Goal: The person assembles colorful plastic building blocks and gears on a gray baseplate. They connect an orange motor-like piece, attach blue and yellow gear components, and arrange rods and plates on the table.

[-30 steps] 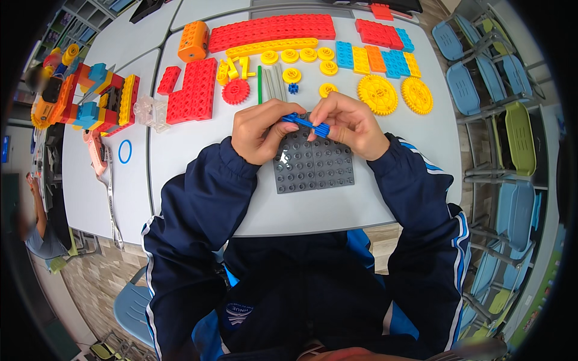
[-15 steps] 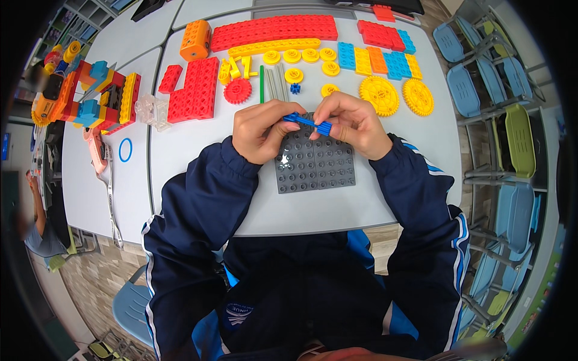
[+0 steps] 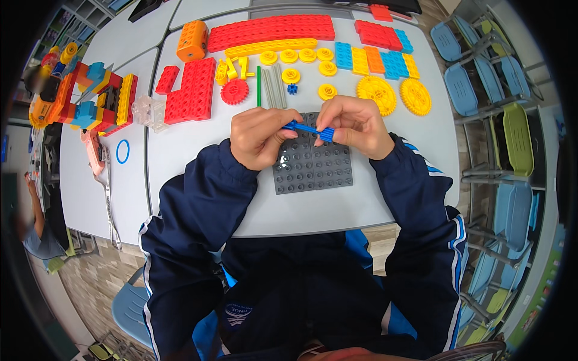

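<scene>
A blue building piece (image 3: pixel 309 129), narrow in its middle and ribbed at its right end, spans between my two hands. My left hand (image 3: pixel 259 137) is closed in a pinch on its left end, which the fingers partly cover. The thumb and fingers of my right hand (image 3: pixel 361 129) grip the ribbed end. Under the hands lies a dark grey studded baseplate (image 3: pixel 313 165), its far edge partly covered by them. The blue piece appears to be held above the plate.
Beyond the hands lie grey rods (image 3: pixel 274 87), a green rod (image 3: pixel 259 86), yellow wheels (image 3: pixel 291 76), large yellow gears (image 3: pixel 376 95), a red gear (image 3: pixel 234 92) and red blocks (image 3: pixel 195 90). A built block model (image 3: pixel 99 96) stands left, near a blue ring (image 3: pixel 123 151).
Both hands keep their hold on the blue piece. It sits slightly lower, and a little more of its middle shows between the fingers. The whole view has shifted slightly.
</scene>
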Motion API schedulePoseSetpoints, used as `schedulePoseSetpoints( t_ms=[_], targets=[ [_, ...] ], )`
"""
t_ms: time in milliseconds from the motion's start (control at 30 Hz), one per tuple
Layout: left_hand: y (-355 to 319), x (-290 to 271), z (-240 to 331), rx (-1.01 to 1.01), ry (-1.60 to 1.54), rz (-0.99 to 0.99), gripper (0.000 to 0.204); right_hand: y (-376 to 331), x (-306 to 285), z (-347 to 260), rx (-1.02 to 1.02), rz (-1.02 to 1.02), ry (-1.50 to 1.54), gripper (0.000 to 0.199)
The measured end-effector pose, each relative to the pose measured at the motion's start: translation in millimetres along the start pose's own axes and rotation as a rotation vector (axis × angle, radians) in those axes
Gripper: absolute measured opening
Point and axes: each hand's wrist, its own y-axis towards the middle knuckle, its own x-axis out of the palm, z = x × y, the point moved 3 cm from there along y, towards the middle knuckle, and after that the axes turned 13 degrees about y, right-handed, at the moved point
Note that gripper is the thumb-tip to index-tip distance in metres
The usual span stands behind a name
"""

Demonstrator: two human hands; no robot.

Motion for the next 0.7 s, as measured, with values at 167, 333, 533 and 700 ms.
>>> schedulePoseSetpoints(
  t_ms=[167,333,533,700],
  targets=[
    [-2,1,-1,-0.021,-0.055,0.025,0.019,-3,-4,-1,-0.013,0.015,0.039,0.020],
    [-6,-2,-2,-0.110,-0.067,-0.037,0.017,-2,-5,-4,-0.078,0.032,0.024,0.019],
    [-5,-5,-5,-0.262,-0.136,0.050,0.014,-1,-21,-40,-0.274,0.104,0.014,0.023],
    [-10,-2,-8,-0.404,-0.248,0.050,0.022,11,-17,-11,-0.362,0.320,-1.036,0.027]
  ],
)
